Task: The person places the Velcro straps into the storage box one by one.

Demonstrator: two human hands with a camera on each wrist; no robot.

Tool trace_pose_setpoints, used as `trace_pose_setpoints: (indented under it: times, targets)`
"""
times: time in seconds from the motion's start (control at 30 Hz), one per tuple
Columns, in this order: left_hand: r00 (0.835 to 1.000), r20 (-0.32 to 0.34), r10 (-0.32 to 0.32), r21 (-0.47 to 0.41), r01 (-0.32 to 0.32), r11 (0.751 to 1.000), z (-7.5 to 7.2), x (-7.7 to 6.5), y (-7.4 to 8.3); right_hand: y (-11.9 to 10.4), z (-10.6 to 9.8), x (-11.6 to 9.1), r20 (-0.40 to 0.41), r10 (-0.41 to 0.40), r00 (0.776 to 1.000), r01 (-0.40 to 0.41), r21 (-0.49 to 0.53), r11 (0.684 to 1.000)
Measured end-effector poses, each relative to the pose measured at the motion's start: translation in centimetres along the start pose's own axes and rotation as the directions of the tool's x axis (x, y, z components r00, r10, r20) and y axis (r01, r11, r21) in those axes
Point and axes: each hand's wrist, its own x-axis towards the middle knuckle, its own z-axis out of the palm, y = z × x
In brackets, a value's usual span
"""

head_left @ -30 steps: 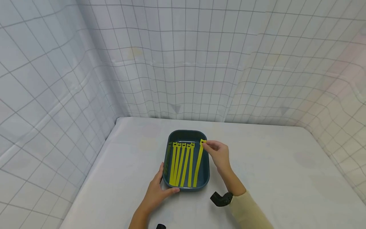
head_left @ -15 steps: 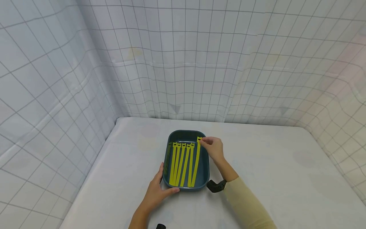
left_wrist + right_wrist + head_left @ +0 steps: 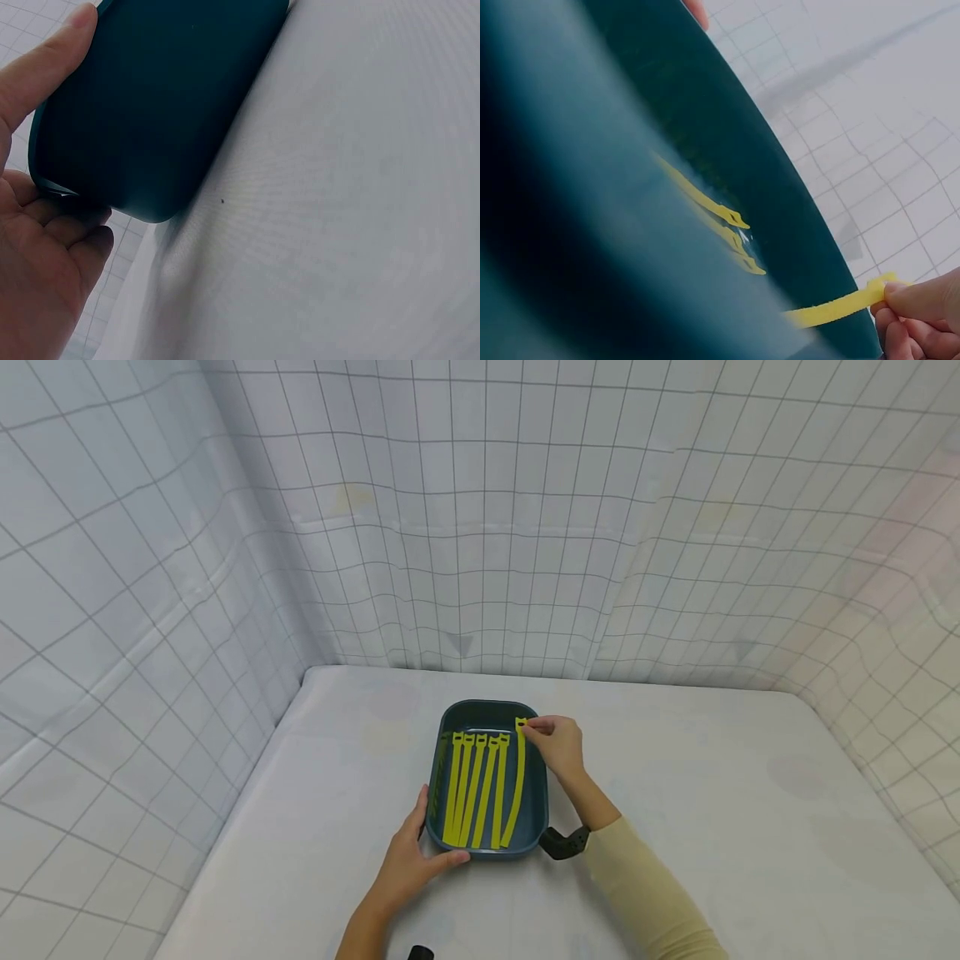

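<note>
A dark teal tray (image 3: 536,777) sits on the white table and holds several yellow strap ties (image 3: 472,789) laid side by side. My right hand (image 3: 557,745) pinches the head end of the rightmost yellow strap tie (image 3: 517,777) over the tray's far right corner; the wrist view shows that strap (image 3: 840,304) held between fingertips (image 3: 919,296) above the tray wall (image 3: 727,150). My left hand (image 3: 412,860) grips the tray's near left corner, thumb along the front rim. In the left wrist view the tray's outer wall (image 3: 165,97) lies against my fingers (image 3: 45,67).
White gridded fabric walls enclose the table (image 3: 750,793) on the left, back and right. A black wrist camera mount (image 3: 561,842) sits by my right forearm, next to the tray's near right corner. Bare table surface spreads right of the tray.
My right hand moved left and away with the strap, bringing it inside the tray beside the others; its tail now lies in the tray. The left hand has stayed put.
</note>
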Motion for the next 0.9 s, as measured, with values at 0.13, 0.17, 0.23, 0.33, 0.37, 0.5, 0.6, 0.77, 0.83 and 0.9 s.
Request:
trace_pose_setpoints:
  times: [0.13,0.17,0.23,0.33,0.37,0.5,0.6,0.77,0.83,0.9]
  targets:
    - [1.000,0.001,-0.007,0.004,0.007,1.000,-0.07,-0.01,-0.05,-0.14,0.19,-0.15,-0.020,-0.022,1.000,0.021,-0.016,1.000]
    - [1.000,0.000,-0.007,0.003,0.007,1.000,-0.09,-0.02,-0.06,-0.20,0.23,-0.21,-0.026,-0.029,0.999,0.028,-0.023,0.999]
    - [1.000,0.000,-0.006,0.005,0.006,1.000,-0.11,-0.02,-0.07,-0.31,0.29,-0.33,-0.037,-0.038,0.999,0.036,-0.032,0.999]
    - [1.000,0.001,0.001,-0.004,-0.001,1.000,-0.11,-0.03,-0.05,-0.38,0.34,-0.42,-0.050,-0.035,0.998,0.033,-0.042,0.999]
    - [1.000,0.002,0.003,-0.006,-0.003,1.000,-0.10,-0.03,-0.05,-0.38,0.35,-0.42,-0.054,-0.033,0.998,0.031,-0.046,0.998]
    - [1.000,0.006,0.002,-0.009,-0.002,1.000,-0.06,-0.03,-0.04,-0.35,0.35,-0.37,-0.059,-0.034,0.998,0.031,-0.050,0.998]
    - [1.000,0.007,0.005,-0.008,-0.005,1.000,-0.03,0.01,-0.06,-0.36,0.32,-0.30,-0.064,-0.035,0.997,0.032,-0.051,0.998]
    - [1.000,0.004,0.013,-0.013,-0.013,1.000,0.00,0.03,-0.08,-0.33,0.32,-0.27,-0.071,-0.031,0.997,0.028,-0.049,0.998]
    - [1.000,0.002,0.013,-0.013,-0.013,1.000,0.03,0.00,-0.06,-0.28,0.34,-0.27,-0.076,-0.034,0.997,0.030,-0.050,0.998]
    - [1.000,0.001,0.014,-0.011,-0.014,1.000,0.05,-0.03,-0.07,-0.20,0.38,-0.29,-0.079,-0.037,0.996,0.033,-0.051,0.998]
